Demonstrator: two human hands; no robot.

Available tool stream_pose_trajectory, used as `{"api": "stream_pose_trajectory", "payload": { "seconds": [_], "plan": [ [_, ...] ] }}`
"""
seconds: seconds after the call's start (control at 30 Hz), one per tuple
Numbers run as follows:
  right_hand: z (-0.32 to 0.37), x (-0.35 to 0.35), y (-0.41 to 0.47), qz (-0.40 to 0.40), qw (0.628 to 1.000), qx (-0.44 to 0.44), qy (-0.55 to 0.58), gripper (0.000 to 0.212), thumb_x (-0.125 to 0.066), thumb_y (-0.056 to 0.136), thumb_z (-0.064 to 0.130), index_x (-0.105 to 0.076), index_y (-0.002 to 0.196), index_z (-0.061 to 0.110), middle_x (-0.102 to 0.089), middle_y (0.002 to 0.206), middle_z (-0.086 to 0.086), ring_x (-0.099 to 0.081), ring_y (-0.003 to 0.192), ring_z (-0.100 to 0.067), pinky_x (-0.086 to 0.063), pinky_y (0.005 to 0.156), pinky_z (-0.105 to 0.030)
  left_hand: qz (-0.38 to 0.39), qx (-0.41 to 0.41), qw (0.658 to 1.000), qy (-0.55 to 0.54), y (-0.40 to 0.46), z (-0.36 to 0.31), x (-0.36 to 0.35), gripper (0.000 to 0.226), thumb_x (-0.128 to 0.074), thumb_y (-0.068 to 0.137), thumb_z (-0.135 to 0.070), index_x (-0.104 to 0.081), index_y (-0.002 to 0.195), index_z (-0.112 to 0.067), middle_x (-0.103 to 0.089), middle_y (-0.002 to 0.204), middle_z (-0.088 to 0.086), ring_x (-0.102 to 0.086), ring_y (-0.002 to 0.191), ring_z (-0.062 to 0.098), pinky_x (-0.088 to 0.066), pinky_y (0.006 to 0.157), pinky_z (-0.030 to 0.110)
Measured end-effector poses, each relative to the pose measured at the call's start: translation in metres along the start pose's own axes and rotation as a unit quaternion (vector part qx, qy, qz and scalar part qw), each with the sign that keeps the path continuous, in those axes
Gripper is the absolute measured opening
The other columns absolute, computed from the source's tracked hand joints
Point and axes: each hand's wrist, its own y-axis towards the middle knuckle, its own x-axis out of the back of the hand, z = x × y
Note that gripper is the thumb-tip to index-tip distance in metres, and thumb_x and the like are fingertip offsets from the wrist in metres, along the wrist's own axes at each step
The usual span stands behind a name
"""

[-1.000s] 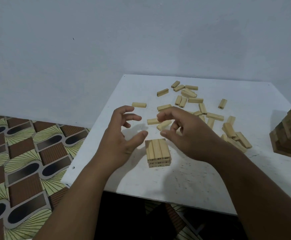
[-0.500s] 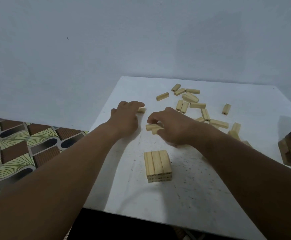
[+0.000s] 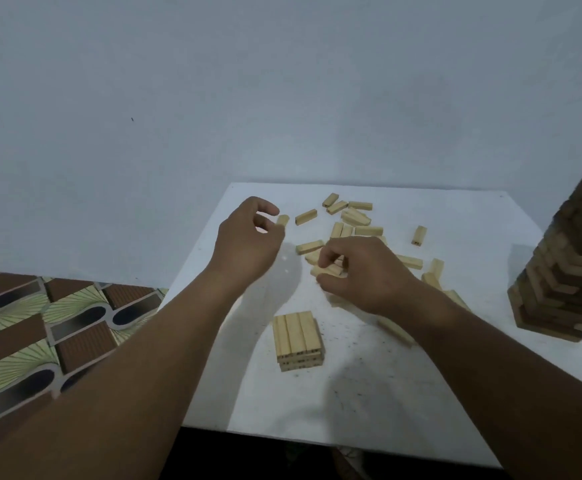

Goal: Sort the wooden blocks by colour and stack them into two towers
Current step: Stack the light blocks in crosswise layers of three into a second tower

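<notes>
— Where does the table [image 3: 421, 393] sit?
— Lower right of the frame, with the wall [image 3: 213, 81] behind it across the top and the floor [image 3: 40, 323] at lower left.
— And on it?
— A low stack [image 3: 298, 339] near the front edge, centre of frame. Behind it, toward the wall, loose blocks [image 3: 355, 216] lie scattered. The tower [image 3: 569, 258] stands at the far right edge.
— The hands?
— Both between stack and scatter — the left hand [image 3: 248, 244] left of centre, one block [image 3: 282, 220] at its fingertips; the right hand [image 3: 369, 271] just right of it, over the nearest loose blocks, fingers curled round some.
</notes>
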Motion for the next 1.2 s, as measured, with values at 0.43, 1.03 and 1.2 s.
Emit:
{"api": "stream_pose_trajectory", "payload": {
  "seconds": [0.43,1.03,1.2],
  "plan": [
    [-0.016,0.043,-0.147,-0.115,0.967,-0.227,0.020,0.016,-0.079,0.073,0.036,-0.067,0.070,0.026,-0.065,0.074,0.014,-0.056,0.069,0.001,-0.036,0.056,-0.013,0.091,0.003,0.996,-0.011,-0.148,-0.027,-0.083,0.007,-0.071,0.083,-0.032,-0.064,0.082,-0.033,-0.068,0.078,-0.009,-0.067,0.066,0.008,-0.057,0.066,0.032],
    [-0.030,0.025,-0.162,0.004,0.991,-0.132,0.011,0.020,-0.077,0.080,0.039,-0.071,0.094,0.027,-0.055,0.097,0.014,-0.046,0.072,0.008,-0.030,0.066,-0.007,0.151,-0.114,0.965,0.180,-0.166,-0.011,-0.079,0.020,-0.057,0.094,-0.013,-0.076,0.097,-0.020,-0.065,0.097,-0.004,-0.058,0.088,0.007,-0.046,0.078,0.019],
    [-0.027,0.025,-0.163,0.006,0.991,-0.131,0.005,0.021,-0.079,0.077,0.037,-0.070,0.095,0.031,-0.055,0.098,0.015,-0.048,0.067,0.005,-0.032,0.061,-0.007,0.176,-0.101,0.961,0.189,-0.163,-0.009,-0.076,0.022,-0.063,0.089,-0.008,-0.074,0.104,-0.019,-0.062,0.106,-0.007,-0.055,0.083,0.003,-0.040,0.068,0.007]
  ]
}}
